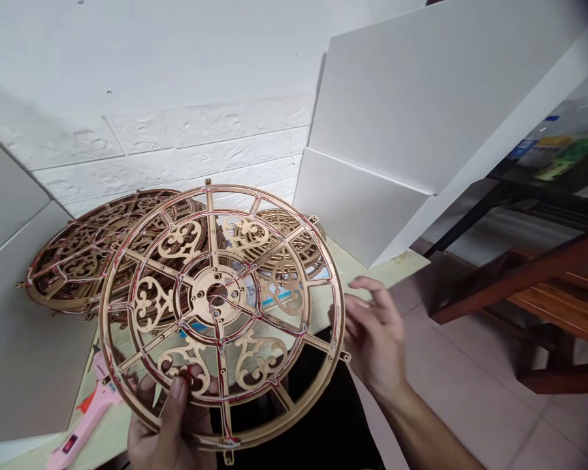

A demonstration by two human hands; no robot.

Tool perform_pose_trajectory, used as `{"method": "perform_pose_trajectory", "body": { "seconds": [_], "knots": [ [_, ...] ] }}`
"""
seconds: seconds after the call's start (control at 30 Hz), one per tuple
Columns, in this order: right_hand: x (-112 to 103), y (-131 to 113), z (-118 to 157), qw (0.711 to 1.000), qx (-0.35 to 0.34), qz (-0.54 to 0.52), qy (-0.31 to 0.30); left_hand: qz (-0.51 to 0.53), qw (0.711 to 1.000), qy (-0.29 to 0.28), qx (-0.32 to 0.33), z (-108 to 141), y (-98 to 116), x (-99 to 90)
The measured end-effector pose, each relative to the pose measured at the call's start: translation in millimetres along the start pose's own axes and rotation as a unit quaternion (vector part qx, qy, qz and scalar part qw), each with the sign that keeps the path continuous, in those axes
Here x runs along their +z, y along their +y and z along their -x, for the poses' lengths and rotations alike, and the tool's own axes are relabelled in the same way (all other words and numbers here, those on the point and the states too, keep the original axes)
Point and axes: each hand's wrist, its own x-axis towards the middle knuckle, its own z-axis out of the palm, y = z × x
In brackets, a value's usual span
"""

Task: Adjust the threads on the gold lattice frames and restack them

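A round gold openwork frame (pixel 215 281), with red and white wires along its rings and spokes, is held up and tilted in front of me. My left hand (pixel 164 424) grips its lower left edge, thumb on the near face and the other fingers behind. At the right rim is my right hand (pixel 377 333), its fingers bent and apart; some fingertips are hidden behind the rim, and I cannot tell whether they touch it. Behind the held frame lie a stack of similar wired frames (pixel 63 274) on the left and smaller gold frames (pixel 284 235) farther back.
A pink glue gun (pixel 91 418) lies on the pale tabletop (pixel 81 450) at the lower left. White panels (pixel 372 111) stand at the right and left, before a white brick wall (pixel 200 156). Wooden furniture (pixel 558 307) and a dark shelf with bottles (pixel 539 140) are at the right.
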Motion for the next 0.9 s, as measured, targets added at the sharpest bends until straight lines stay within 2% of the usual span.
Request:
{"method": "perform_pose_trajectory", "body": {
  "seconds": [0.07,0.17,0.27,0.4,0.53,0.6,0.67,0.73,0.8,0.9],
  "knots": [
    [-2.4,-11.1,5.0,0.993,-0.105,0.054,0.017,0.011,1.000,0.004,0.015,1.7,0.2,1.8],
    [-0.9,-27.9,9.6,0.957,-0.167,0.234,-0.048,0.024,0.999,0.016,0.029,6.5,1.6,7.1],
    [4.0,-35.7,8.2,0.919,-0.156,0.338,-0.128,0.025,0.999,0.025,0.031,12.5,1.4,11.6],
    [7.5,-30.8,6.0,0.912,-0.088,0.352,-0.189,0.021,0.998,0.017,0.053,15.2,-6.2,8.8],
    [9.0,-23.6,10.7,0.927,-0.088,0.341,-0.129,0.010,0.998,-0.015,0.056,11.8,-14.1,1.3],
    [9.3,-22.0,12.6,0.942,-0.061,0.315,-0.098,0.012,0.998,-0.025,0.052,10.4,-15.0,-1.0],
    [8.2,-21.2,11.9,0.970,0.002,0.231,-0.075,0.018,0.998,-0.024,0.053,9.8,-14.6,-2.0],
    [5.9,-20.7,7.9,0.992,0.063,0.102,-0.042,0.019,0.998,-0.024,0.056,9.7,-14.4,-2.3],
    [3.0,-19.8,1.7,0.995,0.100,0.000,0.007,0.020,0.998,-0.027,0.062,9.5,-14.6,-2.3],
    [-1.2,-15.1,-8.2,0.987,0.135,-0.038,0.079,0.028,0.998,-0.026,0.055,8.6,-14.1,-2.1]
  ]
}}
